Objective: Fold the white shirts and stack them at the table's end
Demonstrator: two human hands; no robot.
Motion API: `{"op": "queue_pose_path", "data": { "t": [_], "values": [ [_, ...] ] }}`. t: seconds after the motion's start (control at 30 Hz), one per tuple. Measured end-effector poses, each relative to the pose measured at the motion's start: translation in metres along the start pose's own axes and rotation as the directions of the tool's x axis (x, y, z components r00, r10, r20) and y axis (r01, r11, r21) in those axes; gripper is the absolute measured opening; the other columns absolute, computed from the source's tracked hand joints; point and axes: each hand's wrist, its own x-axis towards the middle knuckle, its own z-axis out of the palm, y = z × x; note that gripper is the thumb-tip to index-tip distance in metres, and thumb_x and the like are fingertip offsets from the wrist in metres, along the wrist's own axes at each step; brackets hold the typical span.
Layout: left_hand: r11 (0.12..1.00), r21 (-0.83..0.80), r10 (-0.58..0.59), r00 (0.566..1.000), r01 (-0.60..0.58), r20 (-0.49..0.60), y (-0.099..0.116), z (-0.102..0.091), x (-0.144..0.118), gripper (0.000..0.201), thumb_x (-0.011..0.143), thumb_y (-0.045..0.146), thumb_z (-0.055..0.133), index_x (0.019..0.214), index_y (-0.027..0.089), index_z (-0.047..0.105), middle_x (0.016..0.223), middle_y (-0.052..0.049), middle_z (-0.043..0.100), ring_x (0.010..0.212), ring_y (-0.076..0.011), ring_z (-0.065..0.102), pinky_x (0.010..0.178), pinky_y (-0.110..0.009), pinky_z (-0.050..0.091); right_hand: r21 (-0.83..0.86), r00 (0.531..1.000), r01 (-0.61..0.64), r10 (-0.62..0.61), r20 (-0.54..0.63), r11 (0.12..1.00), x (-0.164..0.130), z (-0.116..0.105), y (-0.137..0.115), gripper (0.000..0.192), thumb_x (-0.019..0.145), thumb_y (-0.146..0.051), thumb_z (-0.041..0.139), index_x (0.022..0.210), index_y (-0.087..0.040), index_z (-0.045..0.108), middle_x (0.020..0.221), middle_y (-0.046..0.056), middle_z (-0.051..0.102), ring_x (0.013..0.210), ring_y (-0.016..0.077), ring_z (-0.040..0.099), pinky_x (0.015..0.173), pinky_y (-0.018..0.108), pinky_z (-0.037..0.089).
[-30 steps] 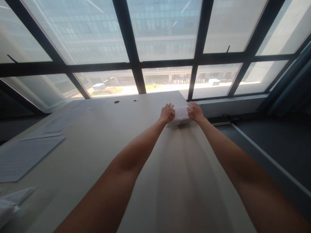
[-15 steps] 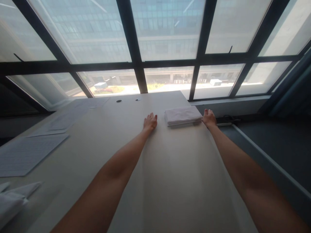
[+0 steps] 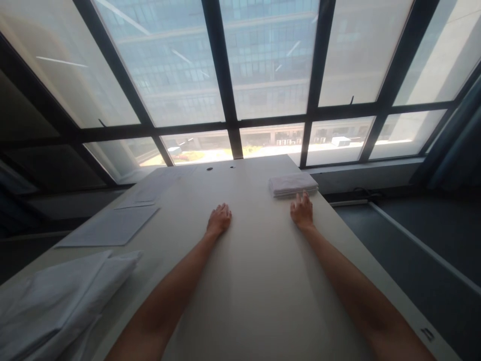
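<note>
Head view shows the person's right hand point(image 3: 301, 212) lying palm down on the table point(image 3: 255, 281), fingers loosely spread and holding nothing; its fingertips sit just short of the folded white cloth point(image 3: 293, 184), and whether they touch its near edge cannot be told. The left hand point(image 3: 219, 220) rests flat on the tabletop too, open and empty, well to the left of the cloth. Both bare forearms stretch forward across the pale surface.

The folded white cloth lies squared up near the table's far right corner, close to the window side. Farther left, sheets of paper point(image 3: 112, 228) lie flat near the left edge, with another sheet point(image 3: 145, 193) beyond them. At the near left corner sits a loose heap of white fabric point(image 3: 56, 301), unfolded. Two small round holes point(image 3: 209, 169) mark the far end of the table. Beyond it rises a large window point(image 3: 263, 75) with dark frames, and a grey floor runs along the right.
</note>
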Motion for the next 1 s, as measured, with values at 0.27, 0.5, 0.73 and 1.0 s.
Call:
{"op": "queue_pose_path", "data": {
  "t": [0.27, 0.5, 0.73, 1.0],
  "values": [
    [0.997, -0.049, 0.056, 0.998, -0.055, 0.01, 0.0, -0.005, -0.059, 0.054, 0.103, 0.034, 0.032, 0.151, 0.013, 0.044, 0.163, -0.016, 0.034, 0.151, -0.0313, 0.028, 0.122, -0.048, 0.018, -0.102, 0.971, 0.055, -0.029, 0.238, 0.993, -0.051, 0.002, -0.061, 0.063, 0.101, -0.04, 0.033, 0.153, -0.006, 0.041, 0.165, 0.021, 0.026, 0.152, 0.0305, 0.022, 0.12, 0.047, 0.019],
    [0.992, -0.114, 0.048, 0.999, -0.047, 0.014, 0.004, -0.005, -0.07, 0.053, 0.102, 0.032, 0.036, 0.152, 0.016, 0.044, 0.163, -0.015, 0.035, 0.153, -0.0279, 0.025, 0.124, -0.044, 0.015, -0.054, 0.907, 0.203, -0.167, 0.386, 0.978, -0.093, 0.013, -0.129, 0.063, 0.102, -0.043, 0.032, 0.156, -0.01, 0.039, 0.165, 0.019, 0.027, 0.153, 0.0303, 0.021, 0.122, 0.051, 0.011],
    [0.975, -0.189, 0.126, 0.991, -0.117, 0.036, 0.005, -0.006, -0.079, 0.047, 0.101, 0.025, 0.038, 0.146, 0.018, 0.052, 0.16, -0.013, 0.04, 0.15, -0.0276, 0.032, 0.124, -0.046, 0.019, 0.138, 0.787, 0.449, -0.463, 0.408, 0.883, -0.121, 0.033, -0.188, 0.056, 0.103, -0.03, 0.032, 0.156, -0.014, 0.038, 0.163, 0.016, 0.033, 0.152, 0.0295, 0.025, 0.122, 0.052, 0.013],
    [0.969, -0.214, 0.133, 0.991, -0.124, 0.027, 0.01, -0.004, -0.091, 0.048, 0.102, 0.023, 0.038, 0.147, 0.012, 0.051, 0.157, -0.014, 0.045, 0.147, -0.0249, 0.037, 0.124, -0.041, 0.023, 0.313, 0.729, 0.496, -0.584, 0.356, 0.81, -0.119, 0.045, -0.181, 0.052, 0.096, -0.017, 0.04, 0.146, -0.016, 0.054, 0.156, 0.013, 0.047, 0.145, 0.0261, 0.04, 0.121, 0.043, 0.023]
  ]
}}
